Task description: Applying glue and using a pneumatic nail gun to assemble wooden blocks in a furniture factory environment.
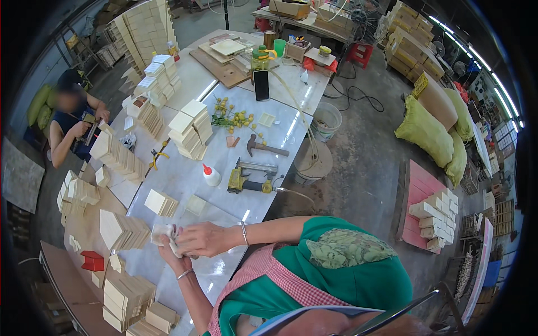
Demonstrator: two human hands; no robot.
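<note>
Close together over the near part of the table [227, 215], my left hand [175, 259] and my right hand [204, 239] are closed around a small whitish piece [162, 232]. Soft-looking white material shows between the fingers; whether it is a cloth cannot be told. Just beyond my hands stand a short stack of pale wooden squares [161, 203] and a thin square frame [195, 205]. To their left is a larger stack of pale boards [122, 230]. Farther off lie a white glue bottle with a red cap [211, 176], a yellow-and-black nail gun [246, 182] and a hammer [266, 148].
Tall stacks of wooden pieces [190, 130] line the table's left side. Beyond are yellow fruit on stems [238, 119], a phone [261, 85] and a green jug [260, 59]. A hose [297, 194] runs off the right edge, near buckets [314, 162]. Another person [73, 120] works across the left.
</note>
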